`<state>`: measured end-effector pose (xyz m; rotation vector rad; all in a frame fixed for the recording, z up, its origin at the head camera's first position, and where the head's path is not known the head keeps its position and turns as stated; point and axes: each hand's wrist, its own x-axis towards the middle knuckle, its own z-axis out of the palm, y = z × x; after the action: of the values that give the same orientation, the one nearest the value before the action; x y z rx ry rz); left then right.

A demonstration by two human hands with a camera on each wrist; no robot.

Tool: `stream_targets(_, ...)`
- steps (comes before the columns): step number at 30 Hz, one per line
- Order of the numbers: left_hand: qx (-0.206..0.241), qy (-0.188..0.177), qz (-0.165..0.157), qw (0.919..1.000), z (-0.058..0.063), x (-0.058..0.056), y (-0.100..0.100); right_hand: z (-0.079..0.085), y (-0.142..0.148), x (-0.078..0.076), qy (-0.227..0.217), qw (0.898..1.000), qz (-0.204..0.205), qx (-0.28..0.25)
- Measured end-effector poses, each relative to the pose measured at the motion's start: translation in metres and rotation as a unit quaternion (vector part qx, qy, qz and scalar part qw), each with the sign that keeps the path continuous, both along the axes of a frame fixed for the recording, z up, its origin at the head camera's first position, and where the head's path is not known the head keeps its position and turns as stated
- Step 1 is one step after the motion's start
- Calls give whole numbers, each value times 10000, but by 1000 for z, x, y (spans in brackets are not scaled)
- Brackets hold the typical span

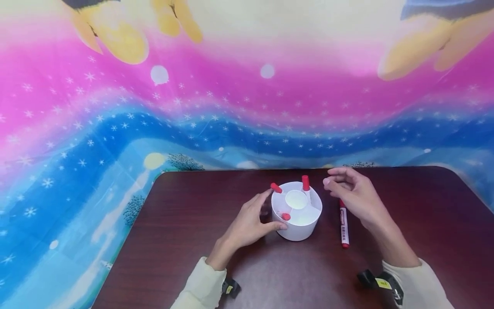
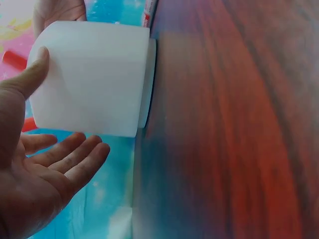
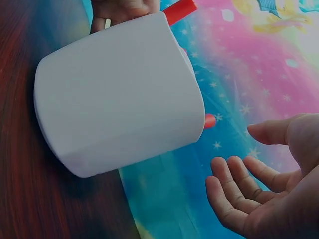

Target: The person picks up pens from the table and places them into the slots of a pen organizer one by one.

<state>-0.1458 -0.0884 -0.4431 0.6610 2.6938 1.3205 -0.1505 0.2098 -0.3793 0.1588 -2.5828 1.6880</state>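
Observation:
A round white pen holder (image 1: 296,229) with compartments around a central cup stands on the table; several red-capped markers rise from it, one by the back right rim (image 1: 305,183). My left hand (image 1: 248,223) holds its left side, thumb against the outer wall and fingers around the side; in the left wrist view the thumb touches the wall near the rim. To the right of the holder my right hand (image 1: 356,195) hovers with loosely bent fingers and nothing in them. Below it a white marker with red ends (image 1: 344,227) lies on the table, its far end partly hidden by the hand.
The dark wood table (image 1: 185,240) has its back edge just beyond the holder. Behind it hangs a pink and blue cloth (image 1: 216,107) with snowflakes. Black straps (image 1: 382,283) circle both wrists over pale sleeves.

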Motion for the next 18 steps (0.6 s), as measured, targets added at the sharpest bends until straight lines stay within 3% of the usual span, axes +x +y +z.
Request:
stream_targets(11,-220,-72,147,9996,2,2,-1,-11,22,6,94,9999,-11,131)
stream_targets(18,-123,7,3,9999,1,1,2,-16,38,9,1,9998,-63,172)
